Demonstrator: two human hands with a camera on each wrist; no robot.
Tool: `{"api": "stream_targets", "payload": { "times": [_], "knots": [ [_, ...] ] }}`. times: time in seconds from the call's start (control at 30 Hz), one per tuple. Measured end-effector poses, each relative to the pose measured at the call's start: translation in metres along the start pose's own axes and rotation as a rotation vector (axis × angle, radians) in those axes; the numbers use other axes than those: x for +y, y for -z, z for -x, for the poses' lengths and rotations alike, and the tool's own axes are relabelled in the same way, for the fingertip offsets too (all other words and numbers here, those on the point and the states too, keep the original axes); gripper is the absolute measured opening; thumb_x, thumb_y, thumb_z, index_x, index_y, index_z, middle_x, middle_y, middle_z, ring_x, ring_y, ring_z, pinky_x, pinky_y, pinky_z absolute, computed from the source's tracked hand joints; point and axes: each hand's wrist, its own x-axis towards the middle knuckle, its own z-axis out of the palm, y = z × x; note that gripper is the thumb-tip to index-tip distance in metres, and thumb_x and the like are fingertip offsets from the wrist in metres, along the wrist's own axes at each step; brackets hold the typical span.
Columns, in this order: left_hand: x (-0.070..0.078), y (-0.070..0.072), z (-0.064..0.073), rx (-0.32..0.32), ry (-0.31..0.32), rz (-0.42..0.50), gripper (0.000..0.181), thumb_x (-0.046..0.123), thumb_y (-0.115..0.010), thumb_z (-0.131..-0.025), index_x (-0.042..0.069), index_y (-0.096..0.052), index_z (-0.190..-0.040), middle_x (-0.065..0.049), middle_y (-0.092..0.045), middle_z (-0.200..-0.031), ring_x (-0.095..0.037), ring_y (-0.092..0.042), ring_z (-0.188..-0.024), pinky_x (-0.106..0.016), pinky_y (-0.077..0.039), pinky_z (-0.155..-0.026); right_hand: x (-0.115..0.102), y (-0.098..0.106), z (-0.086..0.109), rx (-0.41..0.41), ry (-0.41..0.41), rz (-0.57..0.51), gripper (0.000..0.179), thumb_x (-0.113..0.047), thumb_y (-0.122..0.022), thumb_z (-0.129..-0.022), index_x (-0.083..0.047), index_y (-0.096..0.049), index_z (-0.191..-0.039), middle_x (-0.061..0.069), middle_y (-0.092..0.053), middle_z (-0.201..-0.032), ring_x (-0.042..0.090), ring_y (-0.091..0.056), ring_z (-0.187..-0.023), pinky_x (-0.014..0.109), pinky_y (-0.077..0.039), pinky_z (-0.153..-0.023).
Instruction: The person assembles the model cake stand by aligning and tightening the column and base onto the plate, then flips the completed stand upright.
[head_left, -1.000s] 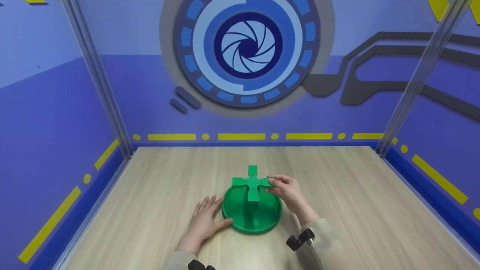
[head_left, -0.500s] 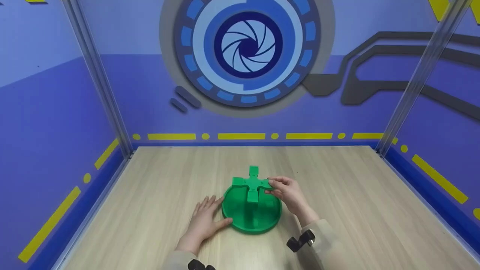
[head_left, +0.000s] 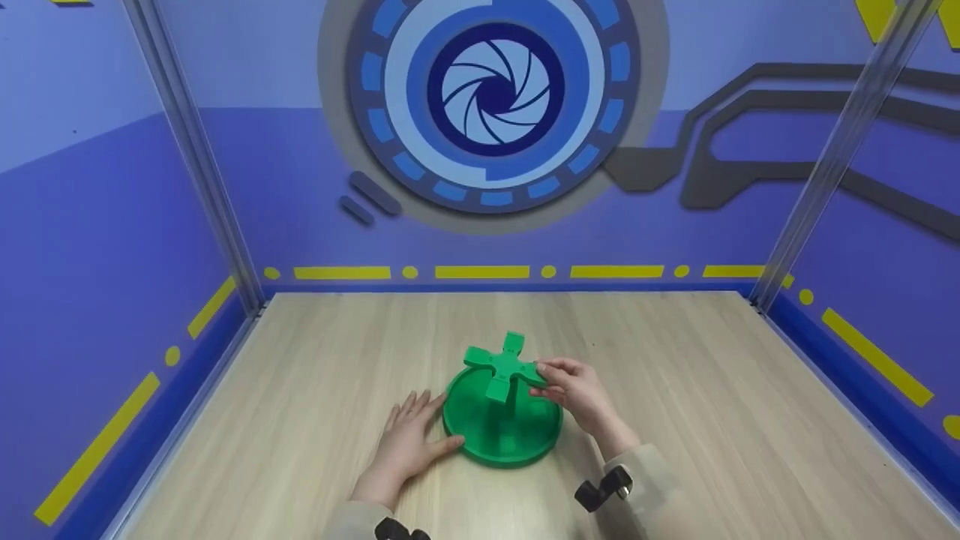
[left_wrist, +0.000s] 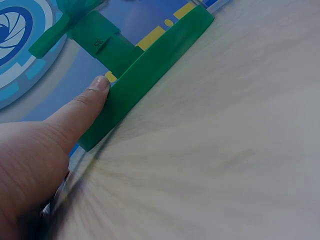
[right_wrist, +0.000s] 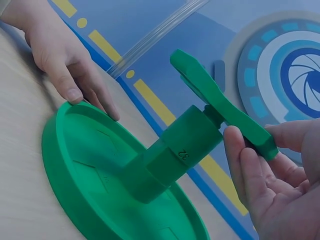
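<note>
A shallow round green tray (head_left: 501, 460) with a raised rim rests on the table. From its middle rises a thick green post (right_wrist: 187, 131), marked 32 on one side in the right wrist view and 35 in the left wrist view. On top of the post sits a green cross-shaped piece (head_left: 505, 366), tilted, its short stub at the post's top. My right hand (head_left: 579, 391) pinches the cross's right arm between thumb and fingers. My left hand (head_left: 409, 448) lies beside the tray with fingers extended, thumb and fingertips touching the rim.
The wooden table (head_left: 330, 352) is bounded by blue printed walls (head_left: 135, 225) at the back and sides. Clear corner posts (head_left: 202, 157) stand where the walls meet. Black wrist straps (head_left: 604, 487) sit over light sleeves (head_left: 652, 487).
The cross-shaped piece has turned slightly clockwise and tilted, its right arm lower, with my right hand pinching it throughout. My left hand and the tray have stayed in place.
</note>
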Motion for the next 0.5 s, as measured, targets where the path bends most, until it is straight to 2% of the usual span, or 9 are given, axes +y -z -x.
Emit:
{"api": "stream_targets", "payload": {
  "times": [0.27,0.5],
  "knots": [
    [-0.001,-0.001,-0.001,-0.005,0.003,-0.004,0.092,0.067,-0.072,-0.084,0.016,-0.045,-0.156,-0.022,-0.036,-0.165,-0.046,-0.022,-0.157,-0.064,-0.010,-0.131,0.001,-0.004,0.007,-0.019,-0.012,-0.009,0.033,-0.019,-0.063,-0.104,0.008,-0.060,-0.123,0.000,-0.072,-0.088,0.012,-0.076,-0.078,0.023,-0.065,-0.080],
    [-0.001,-0.001,0.000,-0.009,-0.001,0.006,0.093,0.066,-0.072,-0.085,0.014,-0.045,-0.156,-0.023,-0.036,-0.164,-0.047,-0.022,-0.157,-0.065,-0.009,-0.130,0.003,-0.011,0.012,-0.032,-0.001,-0.026,0.023,-0.016,-0.065,-0.102,0.003,-0.061,-0.114,0.000,-0.071,-0.086,0.014,-0.075,-0.078,0.025,-0.066,-0.080]
  ]
}}
